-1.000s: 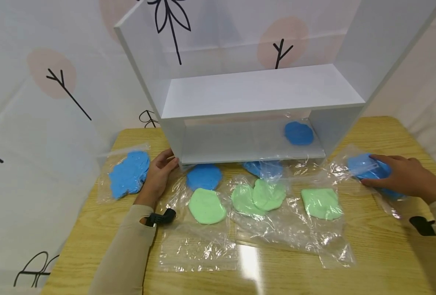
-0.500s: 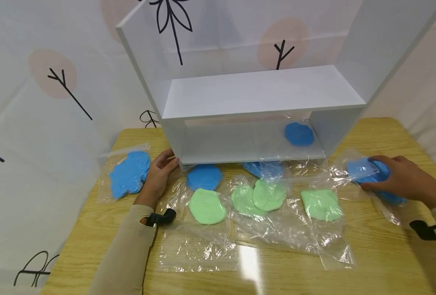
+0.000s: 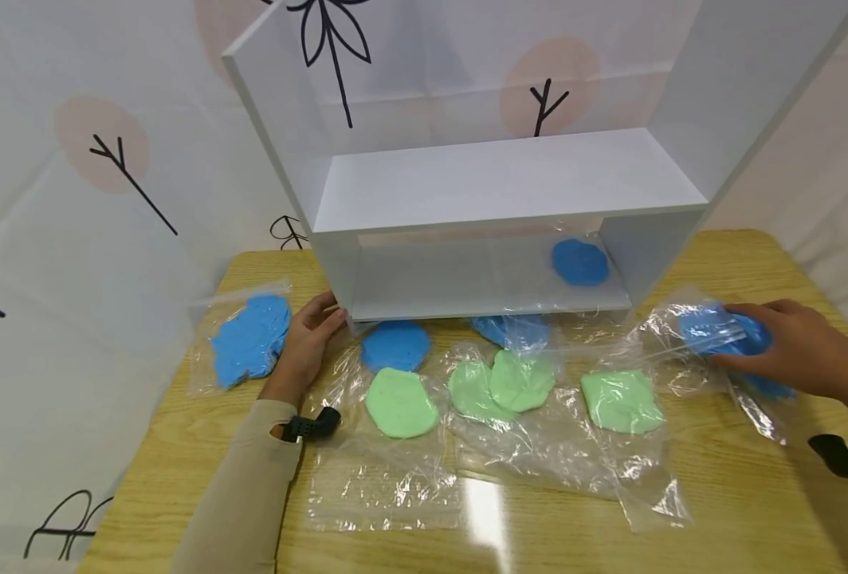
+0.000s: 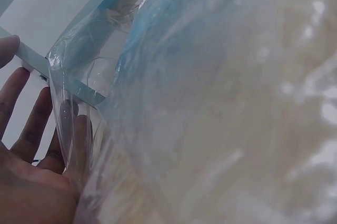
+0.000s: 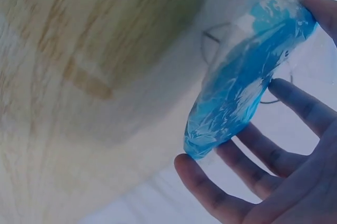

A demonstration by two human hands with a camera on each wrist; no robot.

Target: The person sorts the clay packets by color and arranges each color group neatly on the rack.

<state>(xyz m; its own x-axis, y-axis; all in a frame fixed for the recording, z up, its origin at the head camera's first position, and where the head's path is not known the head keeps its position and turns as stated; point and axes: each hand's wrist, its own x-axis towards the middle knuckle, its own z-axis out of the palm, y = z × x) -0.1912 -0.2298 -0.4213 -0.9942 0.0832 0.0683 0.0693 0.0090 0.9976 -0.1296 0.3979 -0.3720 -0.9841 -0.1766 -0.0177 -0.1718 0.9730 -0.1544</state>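
Observation:
At the right of the head view, my right hand (image 3: 800, 343) pinches a clear plastic bag of flattened blue clay (image 3: 714, 328). The right wrist view has its thumb and fingertips along the edges of the blue clay (image 5: 237, 84). My left hand (image 3: 308, 339) touches the lower left corner of a white shelf unit (image 3: 492, 311), thumb at the front edge. Its fingers (image 4: 34, 124) extend fairly straight to the panel in the left wrist view, partly behind clear plastic. Another bag of blue clay (image 3: 252, 339) lies beside this hand.
Several green clay pieces in clear bags, including a rounded one (image 3: 402, 402) and a square one (image 3: 621, 400), lie before the shelf. Blue pieces (image 3: 395, 345) sit close to its lower edge. One more blue piece (image 3: 579, 261) is on the bottom shelf. Wood-grain table (image 3: 560, 518) underneath.
My right hand has shifted slightly to the right, with the blue clay bag moving along in its grip. My left hand stays at the shelf corner.

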